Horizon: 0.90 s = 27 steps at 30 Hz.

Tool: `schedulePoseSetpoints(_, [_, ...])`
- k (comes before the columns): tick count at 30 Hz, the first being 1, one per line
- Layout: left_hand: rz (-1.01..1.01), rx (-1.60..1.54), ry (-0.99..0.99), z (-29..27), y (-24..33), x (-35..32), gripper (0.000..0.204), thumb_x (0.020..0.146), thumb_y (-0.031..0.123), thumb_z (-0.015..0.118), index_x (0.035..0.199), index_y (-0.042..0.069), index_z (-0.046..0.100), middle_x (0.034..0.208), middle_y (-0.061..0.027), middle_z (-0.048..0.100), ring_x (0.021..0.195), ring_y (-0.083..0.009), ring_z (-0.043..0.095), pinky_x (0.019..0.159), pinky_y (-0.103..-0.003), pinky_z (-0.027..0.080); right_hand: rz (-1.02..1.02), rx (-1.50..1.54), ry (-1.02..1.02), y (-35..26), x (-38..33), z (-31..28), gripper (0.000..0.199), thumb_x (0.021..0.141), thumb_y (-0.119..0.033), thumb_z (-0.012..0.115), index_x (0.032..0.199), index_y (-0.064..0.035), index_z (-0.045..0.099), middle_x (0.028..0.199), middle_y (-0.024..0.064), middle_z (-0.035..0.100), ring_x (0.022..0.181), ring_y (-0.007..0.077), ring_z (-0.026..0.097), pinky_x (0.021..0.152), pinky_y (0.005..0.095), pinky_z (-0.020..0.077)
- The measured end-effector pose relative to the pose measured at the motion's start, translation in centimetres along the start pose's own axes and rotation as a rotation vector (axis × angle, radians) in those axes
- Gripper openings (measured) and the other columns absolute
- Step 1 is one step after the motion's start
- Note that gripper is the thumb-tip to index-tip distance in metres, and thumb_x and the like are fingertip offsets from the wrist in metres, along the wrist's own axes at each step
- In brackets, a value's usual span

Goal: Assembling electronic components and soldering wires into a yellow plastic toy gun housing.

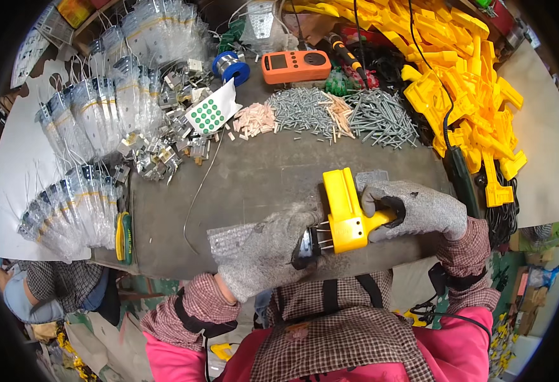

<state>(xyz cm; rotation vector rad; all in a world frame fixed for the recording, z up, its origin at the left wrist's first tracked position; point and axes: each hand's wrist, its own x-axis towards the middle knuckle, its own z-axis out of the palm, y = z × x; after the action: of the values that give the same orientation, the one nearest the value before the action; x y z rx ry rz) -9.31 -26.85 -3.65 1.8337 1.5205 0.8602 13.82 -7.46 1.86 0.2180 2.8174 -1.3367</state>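
**A crowded grey workbench**

We see a grey workbench [260,178], bare only in its near middle. Along its far side lie two heaps of grey screws [305,108] and [381,118], with pale wooden slivers [338,113] between them and a pile of pinkish chips [255,119] to the left. Behind sit an orange meter [295,66] and a blue spool [231,66]. Small metal brackets [165,146] and clear bagged parts [95,121] crowd the left; yellow plastic pieces [464,83] heap up on the right.
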Motion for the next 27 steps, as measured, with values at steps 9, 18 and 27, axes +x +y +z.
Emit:
schedulePoseSetpoints(9, [0.035, 0.087, 0.000, -0.1, 0.8, 0.6, 0.071, 0.072, 0.028, 0.084, 0.132, 0.006, 0.055, 0.135, -0.0203, 0.055, 0.121, -0.0399, 0.055, 0.103, -0.048, 0.044, 0.105, -0.107, -0.027, -1.4, 0.9, 0.5, 0.035, 0.083, -0.029, 0.079, 0.096, -0.0074, 0.055, 0.100, 0.0106, 0.054, 0.097, 0.0296, 0.054, 0.084, 0.0407, 0.0443])
schedulePoseSetpoints(18, [0.067, 0.100, -0.002, -0.7, 0.8, 0.6, 0.067, 0.076, 0.034, 0.083, 0.130, 0.005, 0.056, 0.131, -0.0211, 0.057, 0.115, -0.0413, 0.057, 0.100, -0.048, 0.046, 0.891, -0.981, 1.089, 8.0, -18.0, 3.2, 0.056, 0.085, -0.023, 0.076, 0.135, -0.0090, 0.056, 0.114, 0.0180, 0.064, 0.110, 0.0349, 0.061, 0.093, 0.0414, 0.0498])
schedulePoseSetpoints(27, [-0.003, 0.189, -0.038, -0.2, 0.1, 0.4, 0.071, 0.070, 0.033, 0.087, 0.128, 0.005, 0.058, 0.130, -0.0207, 0.057, 0.115, -0.0410, 0.058, 0.097, -0.047, 0.047, -0.468, 1.326, 1.250, 3.6, -8.9, 2.5, 0.064, 0.100, -0.039, 0.052, 0.154, -0.0111, 0.031, 0.152, 0.0177, 0.041, 0.137, 0.0301, 0.044, 0.114, 0.0608, 0.0294])
